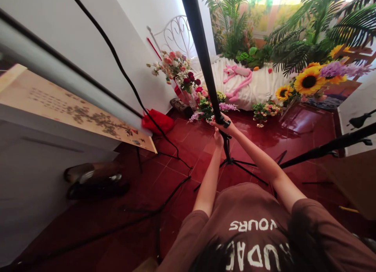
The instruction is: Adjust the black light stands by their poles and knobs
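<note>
A black light stand rises from spread tripod legs on the floor and runs up past the top of the view. My right hand is closed round its pole at a clamp collar. Just below it, my left hand is closed at the same pole, its fingers partly hidden. Beyond the hands lie bunches of artificial flowers. A pink plush toy rests on a white draped cloth behind them.
A second black stand slants in from the right. Black cables hang and trail at the left, near a painted scroll and a red bag. Dark shoes sit by the wall. Sunflowers and palm fronds stand far right.
</note>
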Demonstrator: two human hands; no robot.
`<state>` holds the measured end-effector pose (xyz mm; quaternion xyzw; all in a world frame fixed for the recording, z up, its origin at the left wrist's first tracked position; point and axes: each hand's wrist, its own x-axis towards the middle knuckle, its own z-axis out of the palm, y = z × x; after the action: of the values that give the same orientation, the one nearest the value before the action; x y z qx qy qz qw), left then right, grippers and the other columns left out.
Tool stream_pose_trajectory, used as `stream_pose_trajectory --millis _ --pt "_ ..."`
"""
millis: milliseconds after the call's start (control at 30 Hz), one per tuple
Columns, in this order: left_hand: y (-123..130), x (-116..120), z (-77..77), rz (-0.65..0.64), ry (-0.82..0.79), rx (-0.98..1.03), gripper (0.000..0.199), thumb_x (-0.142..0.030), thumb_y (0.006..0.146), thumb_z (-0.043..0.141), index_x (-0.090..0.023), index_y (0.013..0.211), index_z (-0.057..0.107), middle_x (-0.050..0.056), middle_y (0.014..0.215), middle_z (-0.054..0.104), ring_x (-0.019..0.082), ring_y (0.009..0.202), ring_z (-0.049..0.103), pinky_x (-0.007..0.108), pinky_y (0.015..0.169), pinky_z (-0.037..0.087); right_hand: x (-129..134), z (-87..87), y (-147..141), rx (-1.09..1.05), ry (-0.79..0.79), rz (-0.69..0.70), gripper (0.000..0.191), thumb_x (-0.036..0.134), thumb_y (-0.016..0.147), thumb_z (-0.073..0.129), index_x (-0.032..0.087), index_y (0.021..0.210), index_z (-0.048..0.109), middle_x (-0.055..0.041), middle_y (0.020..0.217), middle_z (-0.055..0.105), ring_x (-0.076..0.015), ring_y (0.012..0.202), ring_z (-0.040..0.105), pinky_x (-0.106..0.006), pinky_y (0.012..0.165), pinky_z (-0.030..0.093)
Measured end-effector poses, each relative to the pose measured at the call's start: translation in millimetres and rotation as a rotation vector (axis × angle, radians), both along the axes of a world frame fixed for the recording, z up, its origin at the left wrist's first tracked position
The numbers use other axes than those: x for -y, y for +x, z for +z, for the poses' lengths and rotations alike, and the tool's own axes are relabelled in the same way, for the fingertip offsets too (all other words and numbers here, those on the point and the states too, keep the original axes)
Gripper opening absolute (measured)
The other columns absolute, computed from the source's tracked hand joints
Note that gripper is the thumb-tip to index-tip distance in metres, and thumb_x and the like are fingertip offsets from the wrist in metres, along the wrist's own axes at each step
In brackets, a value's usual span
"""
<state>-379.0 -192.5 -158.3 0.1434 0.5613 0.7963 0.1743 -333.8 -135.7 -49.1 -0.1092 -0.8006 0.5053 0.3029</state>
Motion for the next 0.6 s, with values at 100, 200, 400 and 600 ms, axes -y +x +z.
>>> stream_pose_trajectory --millis 100,200,400,600 --pt "2 1 4.3 0.009 -0.052 0.016 0.047 -0.057 0.09 0.051 -0.013 0.093 0.068 0.009 0.086 0.072 0.018 0.083 0.069 0.027 0.074 0.054 -1 -7.1 18 0.01 -0.019 -0.001 0.042 0.051 0.077 0.067 0.018 0.101 0.057 -0.0035 0.089 0.066 -0.0165 0.077 0.06 -0.031 0.074 0.051" --pt "5 3 12.6 -0.005 -0.042 0.029 0.046 -0.056 0.091 0.049 -0.014 0.088 0.068 0.006 0.073 0.069 0.015 0.07 0.067 0.026 0.069 0.053 0 -22.8 45 0.051 -0.053 -0.056 0.046 0.048 0.077 0.068 0.018 0.108 0.055 -0.0063 0.096 0.067 -0.0182 0.082 0.064 -0.032 0.076 0.053" --pt "15 7 31.7 -0.022 -0.051 0.062 0.053 -0.061 0.092 0.041 -0.015 0.079 0.065 0.003 0.064 0.065 0.012 0.056 0.061 0.023 0.059 0.049 4 -57.3 89 0.146 -0.067 -0.176 0.043 0.046 0.078 0.07 0.02 0.108 0.054 -0.0082 0.099 0.068 -0.0198 0.088 0.066 -0.034 0.08 0.054" --pt "17 8 35.8 -0.027 -0.097 0.081 0.057 -0.061 0.093 0.039 -0.015 0.07 0.063 0.004 0.061 0.064 0.011 0.052 0.059 0.023 0.056 0.047 24 -66.2 85 0.258 -0.424 -0.37 0.04 0.044 0.082 0.067 0.022 0.109 0.047 0.0034 0.069 0.065 -0.0143 0.061 0.065 -0.025 0.06 0.052"
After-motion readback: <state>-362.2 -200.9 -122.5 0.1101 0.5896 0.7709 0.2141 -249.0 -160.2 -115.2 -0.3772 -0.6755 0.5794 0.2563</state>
